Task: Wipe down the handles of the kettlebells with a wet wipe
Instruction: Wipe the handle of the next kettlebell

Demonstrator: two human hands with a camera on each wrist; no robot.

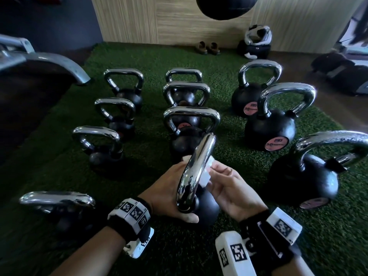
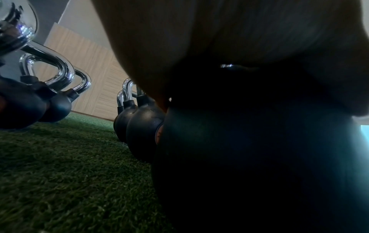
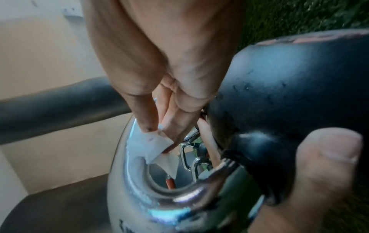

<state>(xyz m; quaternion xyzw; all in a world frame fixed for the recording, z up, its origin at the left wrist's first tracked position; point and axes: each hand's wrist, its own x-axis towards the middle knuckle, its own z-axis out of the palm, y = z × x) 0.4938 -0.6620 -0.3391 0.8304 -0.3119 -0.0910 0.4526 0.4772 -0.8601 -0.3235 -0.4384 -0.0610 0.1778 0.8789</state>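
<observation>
Nearest, at 6 o'clock of the head view: left hand wraps the black body of the near kettlebell, thumb under the base of its chrome handle; right hand pinches the white wet wipe against the handle's right side, thumb and fingers closed on it. Farther out, 9 to 3 o'clock, the other kettlebells stand upright in rows on green turf. At 12 o'clock, shoes sit by the wood-panel wall.
</observation>
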